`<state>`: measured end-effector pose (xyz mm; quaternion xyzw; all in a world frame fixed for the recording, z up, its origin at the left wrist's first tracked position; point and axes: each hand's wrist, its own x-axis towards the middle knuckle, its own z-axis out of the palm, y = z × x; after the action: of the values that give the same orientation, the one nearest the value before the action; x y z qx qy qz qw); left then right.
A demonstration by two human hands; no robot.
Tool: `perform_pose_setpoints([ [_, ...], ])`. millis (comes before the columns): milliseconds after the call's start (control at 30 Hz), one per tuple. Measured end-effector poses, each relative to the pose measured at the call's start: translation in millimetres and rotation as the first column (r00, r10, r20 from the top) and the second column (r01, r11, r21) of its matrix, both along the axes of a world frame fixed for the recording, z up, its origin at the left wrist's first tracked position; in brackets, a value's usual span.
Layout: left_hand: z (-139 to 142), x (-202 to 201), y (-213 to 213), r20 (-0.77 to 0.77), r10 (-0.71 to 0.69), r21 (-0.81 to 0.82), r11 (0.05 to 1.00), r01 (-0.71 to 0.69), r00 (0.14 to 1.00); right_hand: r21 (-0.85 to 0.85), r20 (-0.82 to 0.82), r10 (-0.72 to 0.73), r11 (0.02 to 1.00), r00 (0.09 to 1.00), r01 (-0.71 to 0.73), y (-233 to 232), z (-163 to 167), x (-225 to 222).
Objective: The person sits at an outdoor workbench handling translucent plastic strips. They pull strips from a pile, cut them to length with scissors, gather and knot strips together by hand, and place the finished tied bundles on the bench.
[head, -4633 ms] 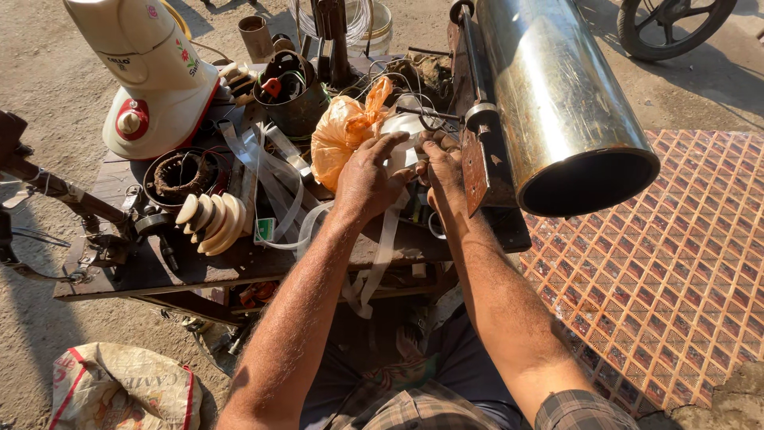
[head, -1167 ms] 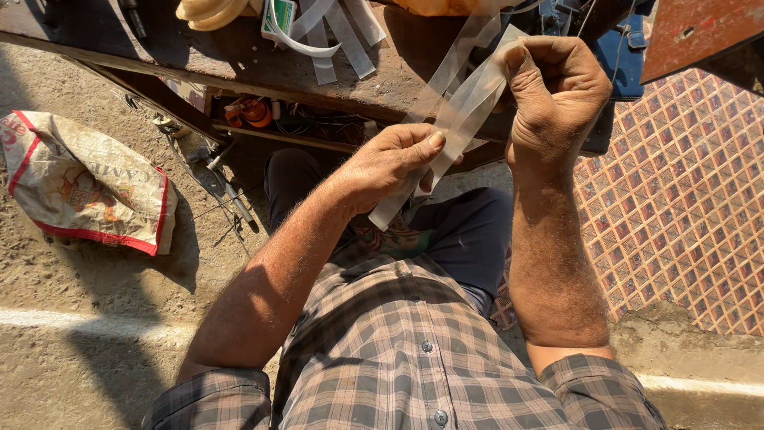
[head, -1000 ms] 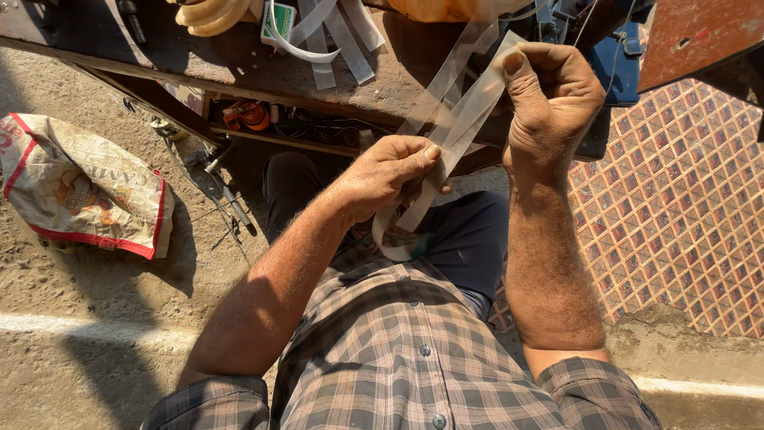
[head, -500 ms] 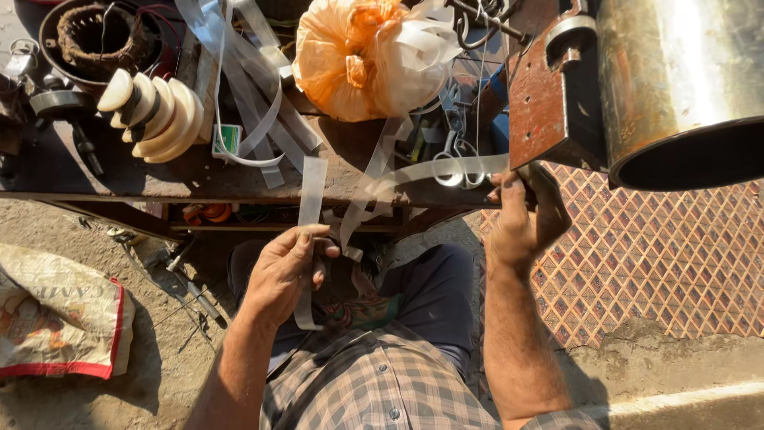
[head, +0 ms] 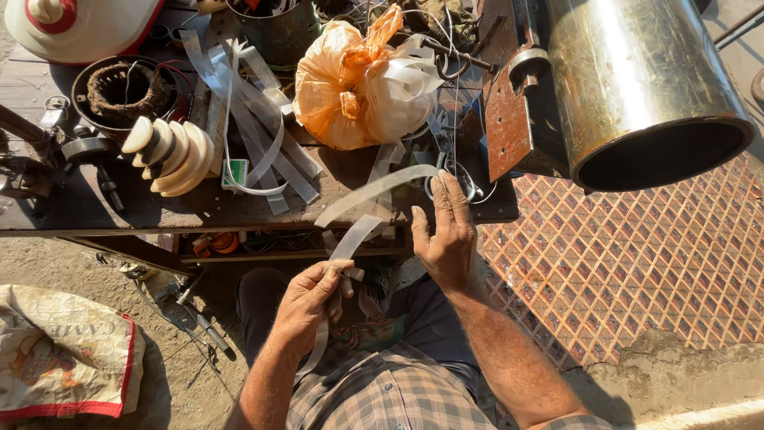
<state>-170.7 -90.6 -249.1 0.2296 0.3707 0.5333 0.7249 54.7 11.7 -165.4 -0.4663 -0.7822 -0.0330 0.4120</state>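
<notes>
I'm looking down over my own two hands at a cluttered wooden desk (head: 103,209). My left hand (head: 312,301) is closing its grip around a pale translucent strip (head: 350,239), fingers curled tight on it just below the desk's near edge, with the strip's tail hanging down past my wrist toward my checked shirt (head: 390,394). The strip is running up and to the right, arcing over the desk edge toward my right hand (head: 446,235). That right hand is standing open, fingers spread wide and pointing far, palm away from me; its fingertips are lying at the strip's upper end, but I cannot tell whether they are actually pinching it.

Far of the hands, an orange plastic bag (head: 354,84) is sitting on the desk, with more loose strips (head: 255,111) fanning out to its left. Further left, a stack of cream-coloured discs (head: 171,151) is leaning beside a dark round coil (head: 123,87). On the right, a big shiny metal cylinder (head: 637,80) is overhanging the red patterned paving (head: 637,271). A printed sack (head: 56,358) is lying on the ground near left.
</notes>
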Motion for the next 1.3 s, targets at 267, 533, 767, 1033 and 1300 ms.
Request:
perform_pose_setpoints([
  [267,5,-4,6,-0.032,0.044,-0.058,0.997,-0.046,0.998,-0.307,-0.79,0.041,0.837,0.612,-0.452,47,-1,-5],
  [533,0,4,-6,-0.051,0.019,-0.123,0.992,-0.026,0.998,-0.145,-0.006,-0.185,0.973,0.983,0.182,169,-18,0],
  [767,-16,3,-24,-0.074,0.028,-0.205,0.978,-0.043,0.997,-0.472,-0.15,-0.431,0.822,0.89,0.319,252,-9,-19],
  [1033,-25,-7,-34,-0.066,0.04,-0.296,0.954,-0.058,0.997,-0.443,0.105,-0.491,0.756,0.865,0.483,267,21,-24],
  [1300,-27,-11,-14,-0.026,0.141,-0.165,0.976,-0.143,0.99,-0.472,0.004,-0.255,0.852,0.967,0.226,203,13,-13],
])
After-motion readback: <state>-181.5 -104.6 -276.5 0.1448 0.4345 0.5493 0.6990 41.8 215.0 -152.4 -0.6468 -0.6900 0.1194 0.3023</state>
